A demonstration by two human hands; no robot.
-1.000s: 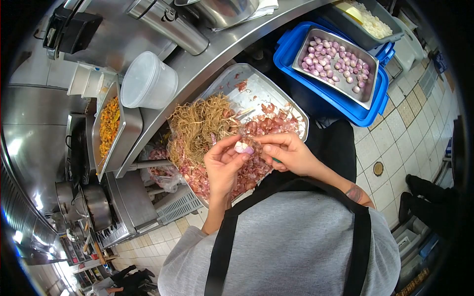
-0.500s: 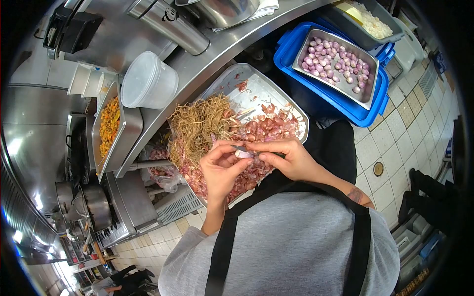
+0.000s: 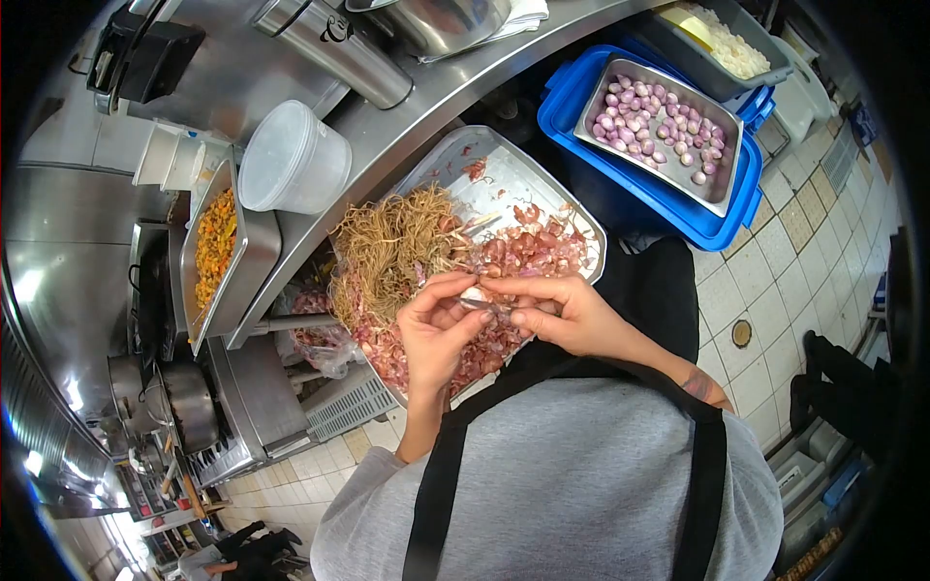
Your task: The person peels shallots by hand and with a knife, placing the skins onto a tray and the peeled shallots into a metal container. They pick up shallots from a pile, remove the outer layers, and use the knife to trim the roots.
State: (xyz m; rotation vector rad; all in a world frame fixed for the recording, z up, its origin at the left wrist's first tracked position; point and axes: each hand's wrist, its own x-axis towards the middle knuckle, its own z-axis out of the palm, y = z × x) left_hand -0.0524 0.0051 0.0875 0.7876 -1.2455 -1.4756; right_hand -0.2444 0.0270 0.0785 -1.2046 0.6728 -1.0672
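Observation:
My left hand (image 3: 433, 329) pinches a small pale shallot (image 3: 473, 293) between thumb and fingertips. In my right hand (image 3: 567, 315) is a small knife (image 3: 479, 304), its blade lying against the near side of the shallot; most of its handle is hidden by my fingers. Both hands are close together above a metal tray (image 3: 598, 254). On that tray lie a tangle of dry roots (image 3: 397, 237), reddish shallot skins (image 3: 494, 353) and some unpeeled shallots (image 3: 504, 254).
To the right, a steel pan (image 3: 722, 198) of peeled shallots (image 3: 639, 111) rests on a blue-lidded bin (image 3: 712, 232). A steel counter (image 3: 387, 155) with a white tub (image 3: 291, 160) runs along the front left. Another person's dark-clothed legs (image 3: 843, 387) are at far right.
The knife blade has shifted from the far side of the shallot to its near side. My right thumb has moved slightly nearer to me. The tray and pan stay put.

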